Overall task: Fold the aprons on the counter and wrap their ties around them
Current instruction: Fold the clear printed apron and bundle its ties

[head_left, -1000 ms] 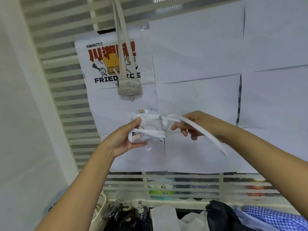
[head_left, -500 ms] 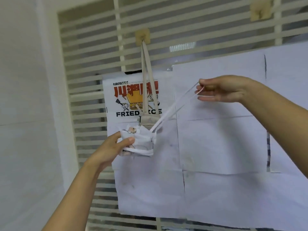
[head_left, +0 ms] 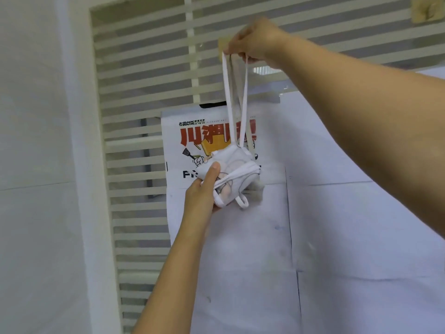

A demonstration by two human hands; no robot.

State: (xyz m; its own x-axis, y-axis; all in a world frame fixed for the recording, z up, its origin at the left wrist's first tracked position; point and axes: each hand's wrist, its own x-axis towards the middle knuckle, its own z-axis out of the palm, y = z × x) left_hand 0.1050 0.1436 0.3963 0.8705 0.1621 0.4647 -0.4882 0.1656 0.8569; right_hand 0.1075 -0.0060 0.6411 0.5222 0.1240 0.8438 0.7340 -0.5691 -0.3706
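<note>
The folded white apron bundle (head_left: 234, 175), bound by its own ties, hangs in mid-air in front of a fried-rice poster (head_left: 178, 131). The left hand (head_left: 202, 194) grips its lower left side. The right hand (head_left: 255, 42) pinches the tie loop (head_left: 243, 100) taut above it, against a slatted screen (head_left: 144, 68).

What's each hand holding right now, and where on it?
Left hand grips the folded apron bundle at its left end; right hand pinches the top of its white strap loop.
</note>
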